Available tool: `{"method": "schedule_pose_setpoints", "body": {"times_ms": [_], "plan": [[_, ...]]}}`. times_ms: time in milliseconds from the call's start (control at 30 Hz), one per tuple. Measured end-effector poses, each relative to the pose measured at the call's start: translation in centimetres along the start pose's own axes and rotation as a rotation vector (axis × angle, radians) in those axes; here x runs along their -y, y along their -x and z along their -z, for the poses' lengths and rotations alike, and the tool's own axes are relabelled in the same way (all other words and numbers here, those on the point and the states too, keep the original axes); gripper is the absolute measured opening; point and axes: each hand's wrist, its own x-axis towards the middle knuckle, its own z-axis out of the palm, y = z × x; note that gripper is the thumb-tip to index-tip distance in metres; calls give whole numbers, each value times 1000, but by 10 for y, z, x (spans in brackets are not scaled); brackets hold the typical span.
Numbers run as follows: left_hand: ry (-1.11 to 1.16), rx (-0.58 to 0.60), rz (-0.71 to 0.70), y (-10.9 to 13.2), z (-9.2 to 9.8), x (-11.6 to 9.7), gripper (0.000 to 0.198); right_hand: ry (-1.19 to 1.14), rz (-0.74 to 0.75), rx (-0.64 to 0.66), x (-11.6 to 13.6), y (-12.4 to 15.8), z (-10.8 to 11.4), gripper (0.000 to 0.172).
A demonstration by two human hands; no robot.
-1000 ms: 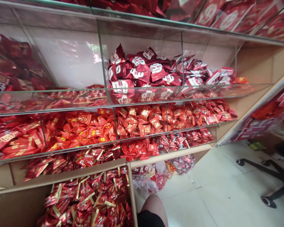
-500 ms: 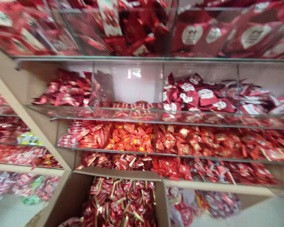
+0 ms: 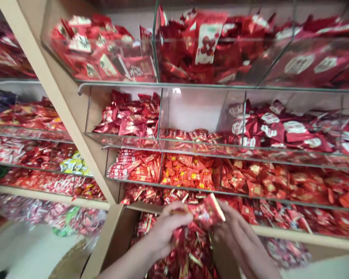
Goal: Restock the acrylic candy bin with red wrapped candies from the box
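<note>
Both of my hands are raised over an open cardboard box full of red and gold foil packets. My left hand is closed round a bunch of those red foil packets. My right hand cups the same bunch from the right, fingers curled on it. The bunch hangs just above the box and in front of the lowest glass shelf bin. Motion blurs the fingers a little.
Tiered glass bins filled with red wrapped sweets rise behind the box. A slanted wooden upright divides this rack from another rack on the left. Clear bags of sweets lie on the pale floor at the lower left.
The view swung left and up along the shelves. Both hands, absent before, have come up holding a bunch of packets from the box.
</note>
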Motion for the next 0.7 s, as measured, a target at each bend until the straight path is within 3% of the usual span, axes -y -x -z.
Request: {"method": "schedule_pose_setpoints", "body": {"times_ms": [33,67,133,200,333,500,567,700], "plan": [[13,15,-9,-2,-7,-2,28,-115,30,132,10,-10,-17,46],[33,18,-20,-3,-12,-3,28,-196,49,181,18,-19,-32,35],[89,-7,-29,-5,-14,-3,27,-347,46,178,29,-34,-52,18],[155,-37,-30,-6,-13,-1,25,-421,26,108,33,-43,-62,16],[282,-43,-33,-11,-10,1,20,-360,92,-7,31,-52,-65,16],[278,-14,34,-17,-10,-5,18,159,468,-129,35,-56,-60,11],[267,-9,48,-18,-7,-10,21,275,591,-117,40,-56,-57,11],[230,136,122,-19,5,-20,22,136,630,-20,49,-60,-53,15]]}}
